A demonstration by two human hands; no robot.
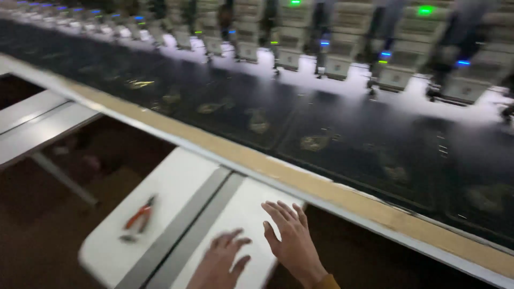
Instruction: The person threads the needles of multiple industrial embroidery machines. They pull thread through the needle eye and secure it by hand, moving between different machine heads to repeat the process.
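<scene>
Right hand (292, 238): flat, fingers spread apart, palm down on the white worktop (176, 182) at the near edge, holding nothing.
Left hand (219, 262): just beside the right, fingers apart and bent a little, resting on the same white panel, empty.
Pliers (139, 218): small, orange-handled, lying on the left panel of the worktop, well apart from both hands; blurred.
Worktop: smooth, hard white panels split by a grey strip (187, 230); narrow, jutting out over the dark floor.
Frame rail (300, 179): long pale wooden-looking bar, just beyond the fingertips.
Fabric (348, 134): dark cloth stretched flat beyond the rail, with pale stitched motifs in a row.
Machine heads (342, 59): far row of boxy cream units with green and blue lights.
Risk: leaning weight on the jutting panel could tip or shift it; a sweep of the left hand could knock the pliers off; a hand reaching past the rail could snag the taut cloth or meet the needles.
</scene>
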